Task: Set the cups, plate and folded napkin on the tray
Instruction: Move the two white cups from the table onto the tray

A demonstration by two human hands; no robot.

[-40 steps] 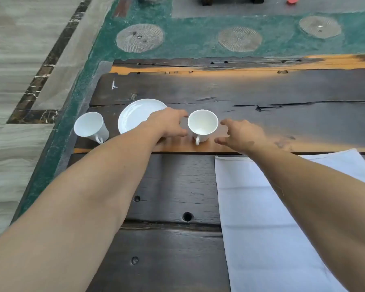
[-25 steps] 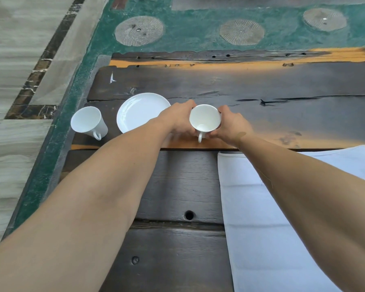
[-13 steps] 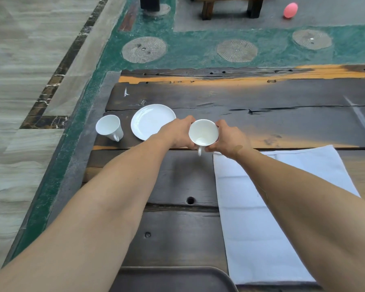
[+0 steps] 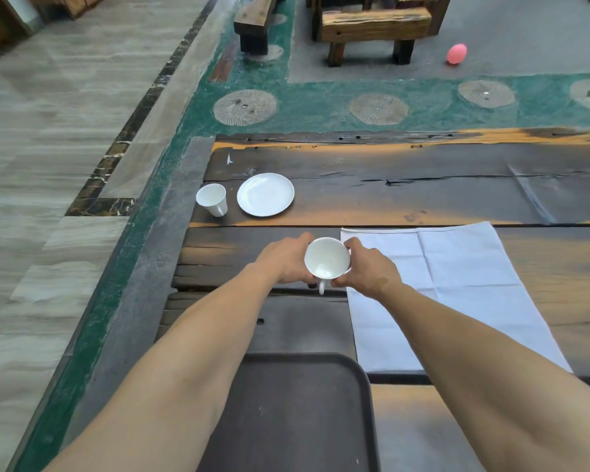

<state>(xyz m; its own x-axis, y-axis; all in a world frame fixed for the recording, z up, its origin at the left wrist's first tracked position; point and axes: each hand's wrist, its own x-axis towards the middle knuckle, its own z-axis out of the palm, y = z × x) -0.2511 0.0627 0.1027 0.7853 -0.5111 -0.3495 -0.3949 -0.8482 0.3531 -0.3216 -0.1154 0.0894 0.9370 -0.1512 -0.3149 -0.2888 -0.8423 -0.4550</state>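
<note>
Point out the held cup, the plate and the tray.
held cup (image 4: 325, 258): head view, inner wall.
plate (image 4: 265, 194): head view, centre.
tray (image 4: 297, 410): head view, bare floor.

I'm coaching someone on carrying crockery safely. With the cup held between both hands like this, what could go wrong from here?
1. The cup is pinched by its sides between the left hand and right hand, with the handle unused; it might slip.
2. It is over bare table, short of the tray; lowered early, it could catch the raised rim.
3. The napkin lies unfolded close to the right hand and could snag.
</note>
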